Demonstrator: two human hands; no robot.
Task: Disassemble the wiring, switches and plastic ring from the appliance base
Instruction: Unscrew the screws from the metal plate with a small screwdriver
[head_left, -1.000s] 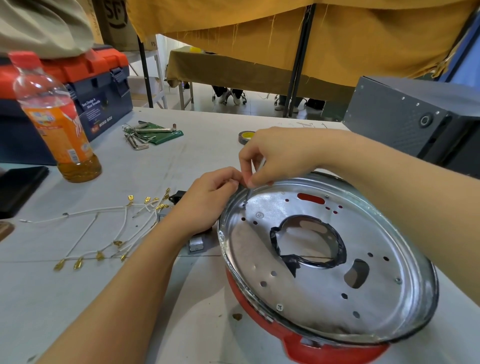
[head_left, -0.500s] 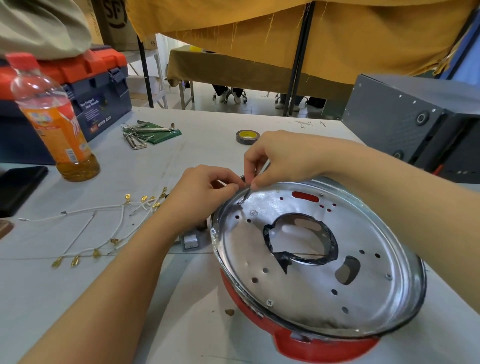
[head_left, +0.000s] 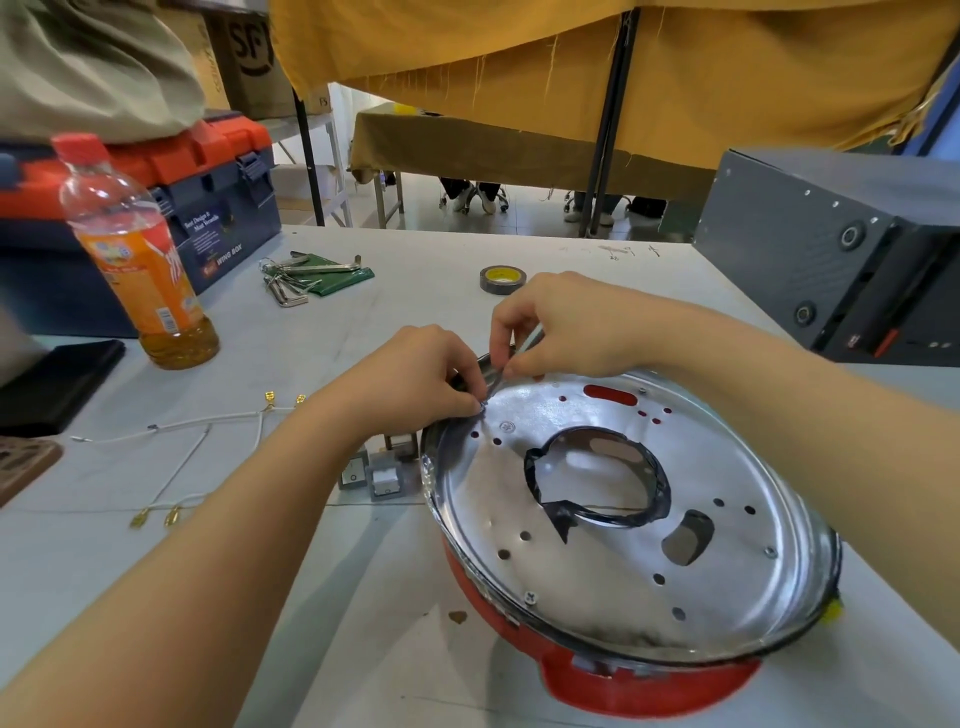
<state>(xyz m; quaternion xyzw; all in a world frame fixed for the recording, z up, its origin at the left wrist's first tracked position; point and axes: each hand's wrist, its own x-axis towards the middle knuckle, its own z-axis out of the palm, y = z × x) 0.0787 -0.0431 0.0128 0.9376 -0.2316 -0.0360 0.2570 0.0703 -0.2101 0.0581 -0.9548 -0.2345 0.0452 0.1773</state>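
I'm working at a pale grey table (head_left: 395, 649) in a workshop, with mustard-yellow cloth hung across the back. Nearest me sits the appliance base (head_left: 639, 561), a shiny metal pan with a red plastic skirt, tipped so its far-left edge is raised toward my hands. Compared with a second ago it sits a little further left and nearer in my view, though my head may have moved too.

At that far-left rim my left hand (head_left: 410, 379) has its fingertips pressed together on something small and dark at the metal edge; I cannot tell whether it is tape or part of the plastic ring. My right hand (head_left: 561, 322) pinches a thin pale strip or wire end that runs down to the same spot. Both hands have stayed on that point over the last second, so I judge the piece is resisting and hasn't come free.

Left of the base lie two switches (head_left: 371, 475) and the white wiring (head_left: 208, 441) with brass terminals, already off. Beyond are a drink bottle (head_left: 137, 260), hex keys (head_left: 306, 278), a tape roll (head_left: 501, 279) and a toolbox (head_left: 208, 197).
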